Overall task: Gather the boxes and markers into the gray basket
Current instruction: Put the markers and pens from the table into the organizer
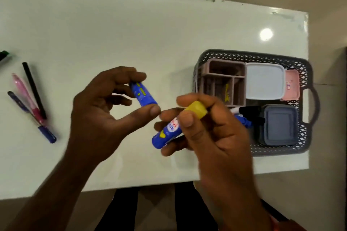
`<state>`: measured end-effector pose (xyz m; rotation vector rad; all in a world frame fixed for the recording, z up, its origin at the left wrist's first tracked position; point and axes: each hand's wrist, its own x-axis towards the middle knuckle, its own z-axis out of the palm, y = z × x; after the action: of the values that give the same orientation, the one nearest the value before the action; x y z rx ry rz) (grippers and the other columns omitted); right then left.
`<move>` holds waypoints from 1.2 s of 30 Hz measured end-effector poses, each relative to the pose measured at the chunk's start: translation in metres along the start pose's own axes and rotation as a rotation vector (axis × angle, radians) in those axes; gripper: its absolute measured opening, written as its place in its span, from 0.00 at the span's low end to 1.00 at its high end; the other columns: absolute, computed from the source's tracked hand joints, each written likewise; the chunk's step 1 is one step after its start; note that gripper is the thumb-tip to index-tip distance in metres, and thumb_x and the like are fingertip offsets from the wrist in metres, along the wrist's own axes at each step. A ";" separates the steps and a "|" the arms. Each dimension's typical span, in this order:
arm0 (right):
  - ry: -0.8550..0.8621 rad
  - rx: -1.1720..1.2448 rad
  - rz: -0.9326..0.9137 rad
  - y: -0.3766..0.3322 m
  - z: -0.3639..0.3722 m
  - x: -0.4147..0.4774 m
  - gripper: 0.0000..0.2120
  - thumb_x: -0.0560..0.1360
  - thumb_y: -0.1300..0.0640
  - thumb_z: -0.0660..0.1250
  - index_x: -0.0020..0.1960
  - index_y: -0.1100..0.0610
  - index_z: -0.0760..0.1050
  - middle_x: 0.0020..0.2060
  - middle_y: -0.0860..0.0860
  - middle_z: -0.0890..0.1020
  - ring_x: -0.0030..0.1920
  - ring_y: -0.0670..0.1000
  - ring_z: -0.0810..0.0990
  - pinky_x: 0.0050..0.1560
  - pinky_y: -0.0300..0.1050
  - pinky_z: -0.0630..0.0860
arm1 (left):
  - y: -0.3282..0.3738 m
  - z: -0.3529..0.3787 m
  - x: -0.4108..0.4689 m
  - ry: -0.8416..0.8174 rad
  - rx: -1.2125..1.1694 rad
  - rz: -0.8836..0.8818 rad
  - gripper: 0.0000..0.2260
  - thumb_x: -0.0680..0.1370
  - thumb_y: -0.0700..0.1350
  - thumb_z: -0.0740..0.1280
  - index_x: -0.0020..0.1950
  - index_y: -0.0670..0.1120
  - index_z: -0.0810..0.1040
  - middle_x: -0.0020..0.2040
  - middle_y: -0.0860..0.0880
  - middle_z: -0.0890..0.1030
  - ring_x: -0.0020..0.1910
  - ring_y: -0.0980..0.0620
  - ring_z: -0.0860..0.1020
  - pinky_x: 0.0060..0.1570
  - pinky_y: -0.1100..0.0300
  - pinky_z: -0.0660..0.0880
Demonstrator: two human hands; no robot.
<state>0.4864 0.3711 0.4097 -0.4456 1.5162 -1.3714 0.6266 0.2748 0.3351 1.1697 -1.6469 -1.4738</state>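
My left hand (105, 110) pinches a short blue marker (143, 94) between thumb and fingers, above the middle of the table. Just to its right, my right hand (210, 133) grips a blue marker with a yellow cap (169, 133). The gray basket (304, 148) sits at the table's right end. Inside it are a brown divided box (221, 80), a white lidded box (264, 80), a pink box (292, 84), a dark gray lidded box (279, 124) and some markers (247, 111), partly hidden by my right hand.
On the white table (131, 33), at the left, lie a black pen (33, 90), a pink pen (26, 97) and a blue pen (47, 134) in a loose bunch. A green-tipped marker (3, 55) pokes in at the left edge. The table's near edge runs just below my wrists.
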 end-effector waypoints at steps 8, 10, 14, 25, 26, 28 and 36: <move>0.140 -0.365 -0.307 -0.048 -0.098 0.047 0.11 0.77 0.46 0.63 0.53 0.52 0.75 0.45 0.52 0.85 0.45 0.55 0.86 0.40 0.47 0.80 | 0.012 0.096 0.003 -0.062 0.052 0.076 0.28 0.63 0.52 0.83 0.59 0.53 0.77 0.64 0.47 0.75 0.48 0.47 0.82 0.45 0.56 0.81; 0.113 -0.409 -0.299 -0.042 -0.118 0.065 0.07 0.80 0.50 0.63 0.52 0.53 0.75 0.45 0.52 0.85 0.46 0.54 0.86 0.41 0.45 0.81 | 0.005 0.114 0.007 -0.032 0.045 0.078 0.27 0.62 0.50 0.85 0.57 0.50 0.79 0.64 0.44 0.73 0.52 0.46 0.82 0.49 0.56 0.82; 0.022 -0.560 -0.308 -0.019 -0.142 0.096 0.07 0.79 0.52 0.66 0.52 0.55 0.78 0.47 0.60 0.83 0.48 0.59 0.84 0.47 0.60 0.81 | -0.003 0.134 0.015 0.059 0.082 0.086 0.25 0.60 0.48 0.85 0.54 0.48 0.83 0.62 0.44 0.73 0.54 0.51 0.82 0.51 0.59 0.82; 0.015 -0.803 -0.332 0.013 -0.153 0.113 0.13 0.73 0.55 0.73 0.57 0.51 0.82 0.46 0.40 0.82 0.50 0.37 0.81 0.49 0.28 0.75 | -0.001 0.157 0.017 0.099 0.318 0.285 0.20 0.70 0.34 0.79 0.61 0.38 0.81 0.58 0.43 0.73 0.52 0.51 0.81 0.50 0.68 0.79; 0.026 -0.796 -0.343 0.013 -0.153 0.113 0.13 0.73 0.56 0.73 0.58 0.51 0.81 0.46 0.41 0.82 0.50 0.38 0.81 0.49 0.28 0.76 | 0.000 0.159 0.016 0.081 0.338 0.311 0.21 0.70 0.33 0.78 0.62 0.38 0.80 0.58 0.43 0.73 0.52 0.48 0.81 0.50 0.67 0.79; 0.054 -0.793 -0.387 0.012 -0.155 0.111 0.12 0.74 0.56 0.71 0.58 0.51 0.81 0.47 0.42 0.83 0.51 0.39 0.82 0.48 0.31 0.77 | 0.001 0.161 0.014 0.050 0.379 0.355 0.22 0.70 0.33 0.78 0.63 0.38 0.79 0.58 0.45 0.74 0.53 0.45 0.81 0.51 0.62 0.80; 0.166 -0.716 -0.495 0.011 -0.170 0.091 0.06 0.78 0.57 0.68 0.52 0.57 0.82 0.43 0.44 0.83 0.45 0.41 0.82 0.42 0.31 0.75 | 0.001 0.170 0.009 -0.078 0.415 0.357 0.24 0.73 0.38 0.77 0.68 0.42 0.77 0.58 0.48 0.84 0.56 0.54 0.82 0.55 0.66 0.78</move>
<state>0.3087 0.3914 0.3374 -1.2416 2.1190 -1.2007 0.4717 0.3378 0.3056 0.9616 -2.1550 -0.9935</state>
